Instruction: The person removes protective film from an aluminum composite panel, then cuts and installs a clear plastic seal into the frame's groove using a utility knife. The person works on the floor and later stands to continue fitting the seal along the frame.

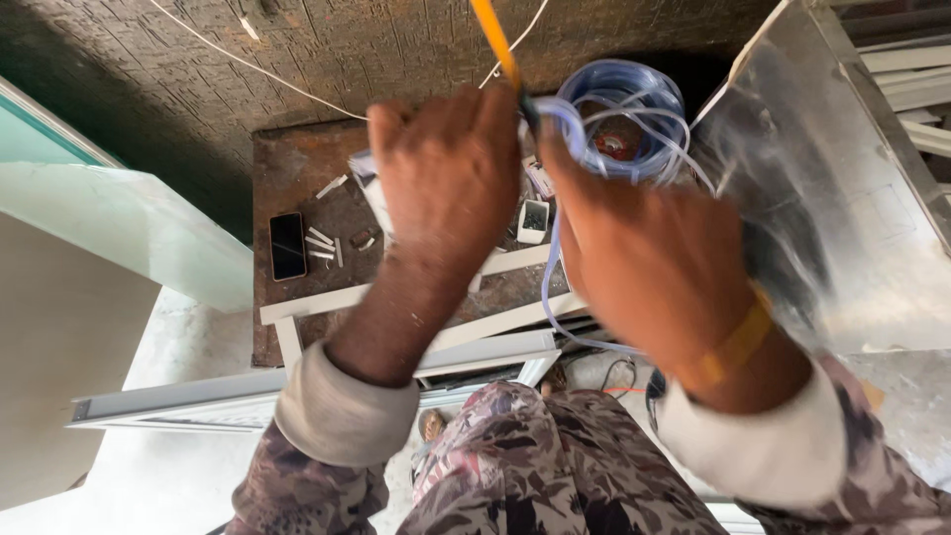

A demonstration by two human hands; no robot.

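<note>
My left hand (pixel 451 178) is raised close to the camera, its fingers closed around a tool with a yellow-orange handle (pixel 493 40) that points up and away. My right hand (pixel 649 253) is beside it, closed on a clear bluish plastic tube (pixel 552 267) that trails down from a coil of the same tubing (pixel 624 119). The coil sits just beyond my right hand. A yellow band circles my right wrist. The tool's dark tip meets the tube between my two hands.
Below lies a rusty brown worktable (pixel 297 168) with a black phone (pixel 287 246), small white pieces and white frame profiles (pixel 327 302). A glass pane (pixel 119 213) leans at left, a shiny metal sheet (pixel 842 198) at right. A thin white wire (pixel 248 64) crosses the dark wall.
</note>
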